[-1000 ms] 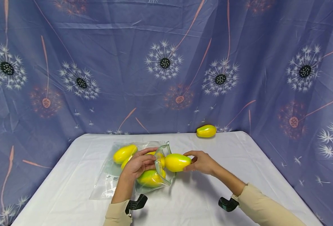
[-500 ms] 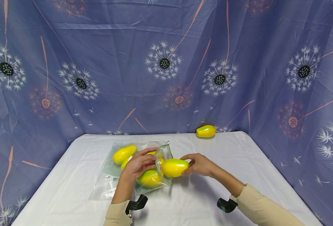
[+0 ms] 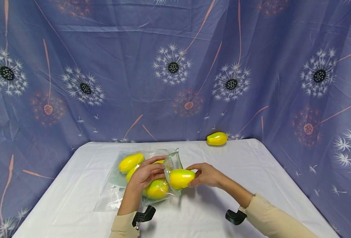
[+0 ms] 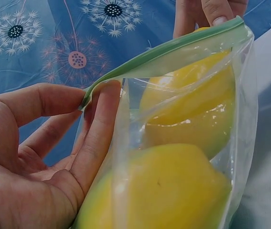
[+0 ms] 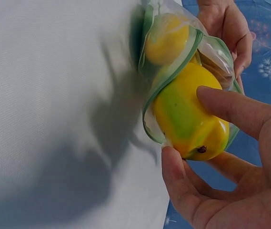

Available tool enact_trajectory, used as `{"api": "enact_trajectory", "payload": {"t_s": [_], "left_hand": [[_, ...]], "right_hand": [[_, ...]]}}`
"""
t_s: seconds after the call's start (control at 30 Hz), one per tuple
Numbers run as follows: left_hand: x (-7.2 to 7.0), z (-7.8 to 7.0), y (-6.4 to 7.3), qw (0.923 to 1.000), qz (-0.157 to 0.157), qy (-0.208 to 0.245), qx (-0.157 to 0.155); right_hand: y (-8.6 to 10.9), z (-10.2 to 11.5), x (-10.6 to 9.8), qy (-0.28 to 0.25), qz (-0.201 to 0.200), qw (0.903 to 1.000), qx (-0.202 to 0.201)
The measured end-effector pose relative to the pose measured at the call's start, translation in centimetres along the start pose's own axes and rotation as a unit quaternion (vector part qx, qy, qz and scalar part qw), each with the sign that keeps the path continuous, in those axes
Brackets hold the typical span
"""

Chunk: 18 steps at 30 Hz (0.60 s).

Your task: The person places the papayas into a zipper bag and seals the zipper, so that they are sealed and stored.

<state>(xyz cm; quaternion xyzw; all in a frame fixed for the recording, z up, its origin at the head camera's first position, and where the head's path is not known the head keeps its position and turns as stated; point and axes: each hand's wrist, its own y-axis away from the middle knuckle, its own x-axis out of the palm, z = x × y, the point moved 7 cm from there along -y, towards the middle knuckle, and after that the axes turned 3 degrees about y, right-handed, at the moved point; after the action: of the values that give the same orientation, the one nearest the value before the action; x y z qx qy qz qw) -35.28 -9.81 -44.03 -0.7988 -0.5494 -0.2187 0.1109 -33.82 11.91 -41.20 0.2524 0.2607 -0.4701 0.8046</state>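
Observation:
A clear zip bag (image 3: 105, 202) with a green rim (image 4: 173, 50) lies on the table, its mouth facing right. Several yellow-green papayas are inside, one at the far left (image 3: 130, 162) and one low near the mouth (image 3: 156, 189). My left hand (image 3: 147, 173) pinches the rim between its fingers and keeps the mouth apart. From the right, my right hand (image 3: 208, 175) holds another papaya (image 5: 187, 109) by its stem end, thumb on one side and fingers on the other. That papaya's leading part is within the bag's mouth; its stem end sticks out. My left hand partly hides the papayas behind it.
One more papaya (image 3: 217, 138) lies at the table's back edge, right of the middle. A white cloth covers the table (image 3: 238, 165). Blue curtains (image 3: 127, 72) with dandelion prints stand behind and at both sides.
My right hand has moved left and slightly toward me, bringing its papaya into the bag's mouth. The low papaya in the bag has shifted a little left. My left hand stays in place.

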Motion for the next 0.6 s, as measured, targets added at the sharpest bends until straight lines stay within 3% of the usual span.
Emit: {"api": "enact_trajectory", "payload": {"t_s": [0.6], "left_hand": [[-0.01,-0.09,-0.03,0.9999,-0.005,-0.010,0.000]], "right_hand": [[-0.54,0.80,0.84,-0.013,0.011,0.9999,0.003]]}}
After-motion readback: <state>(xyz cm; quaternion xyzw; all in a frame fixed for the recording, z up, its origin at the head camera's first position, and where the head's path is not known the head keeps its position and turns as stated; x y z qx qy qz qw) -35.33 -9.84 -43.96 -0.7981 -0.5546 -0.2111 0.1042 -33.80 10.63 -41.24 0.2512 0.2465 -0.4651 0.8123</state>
